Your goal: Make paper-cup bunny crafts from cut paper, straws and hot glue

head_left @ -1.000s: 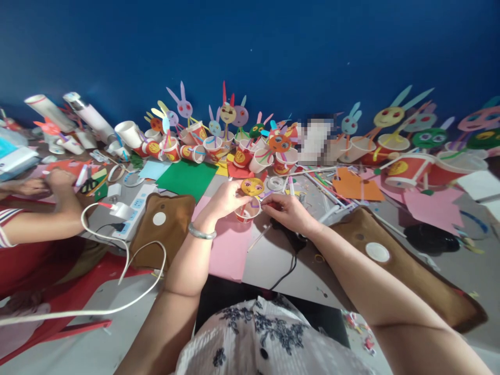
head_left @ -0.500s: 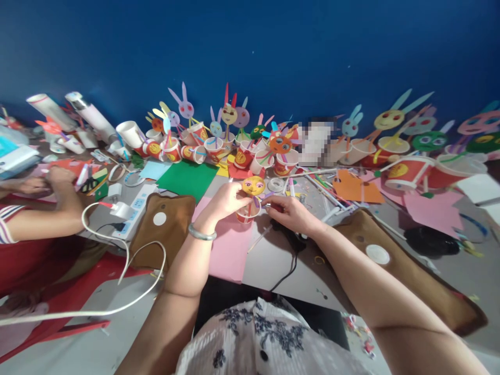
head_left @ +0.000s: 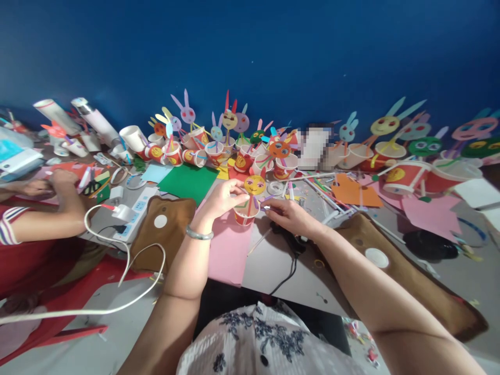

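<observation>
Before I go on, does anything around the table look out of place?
Yes: a red-and-white cup in the back row lies on its side while the cup to its right stands upright, and colourful scraps litter the floor at lower right, like dropped cuttings.

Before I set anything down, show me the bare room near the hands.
Bare grey table lies between the pink paper and the black cord, near the front edge. Right of the cord is another patch, with small scraps, bordered by the right forearm. Crowded: cups along the blue wall, loose straws beyond the right hand.
</observation>
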The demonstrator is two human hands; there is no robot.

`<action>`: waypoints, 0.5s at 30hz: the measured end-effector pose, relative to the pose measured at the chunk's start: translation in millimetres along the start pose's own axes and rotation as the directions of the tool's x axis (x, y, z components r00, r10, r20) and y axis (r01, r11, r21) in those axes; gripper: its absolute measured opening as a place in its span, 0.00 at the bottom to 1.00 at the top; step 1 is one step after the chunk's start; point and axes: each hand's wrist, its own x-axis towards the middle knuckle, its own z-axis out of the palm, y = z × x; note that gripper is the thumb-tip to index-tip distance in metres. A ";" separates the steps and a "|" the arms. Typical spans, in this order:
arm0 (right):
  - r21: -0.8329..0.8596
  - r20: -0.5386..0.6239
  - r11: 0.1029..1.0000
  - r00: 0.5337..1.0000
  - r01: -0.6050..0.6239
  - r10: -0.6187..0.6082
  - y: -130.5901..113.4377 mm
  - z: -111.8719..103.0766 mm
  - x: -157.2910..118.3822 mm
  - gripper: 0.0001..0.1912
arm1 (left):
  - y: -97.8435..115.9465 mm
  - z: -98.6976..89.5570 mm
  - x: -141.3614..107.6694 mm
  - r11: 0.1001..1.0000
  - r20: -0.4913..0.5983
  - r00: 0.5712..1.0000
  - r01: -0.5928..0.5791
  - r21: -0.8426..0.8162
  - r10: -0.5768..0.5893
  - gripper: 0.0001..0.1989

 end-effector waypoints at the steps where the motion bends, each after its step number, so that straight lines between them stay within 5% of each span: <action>1: -0.011 0.002 1.000 1.000 -0.008 0.008 -0.3 -0.4 0.0 0.16 | -0.9 -2.1 0.2 1.000 -0.012 1.000 -0.008 -0.001 0.008 0.17; 10: -0.092 -0.004 0.996 1.000 -0.015 0.015 -2.7 -2.3 0.9 0.15 | -13.9 -16.0 -0.2 0.997 0.109 0.993 -0.045 0.057 0.038 0.45; 15: -0.122 -0.009 0.992 1.000 -0.028 0.028 -3.9 -3.1 1.5 0.14 | -9.3 -14.0 -3.8 0.981 0.196 0.981 -0.035 0.189 -0.002 0.42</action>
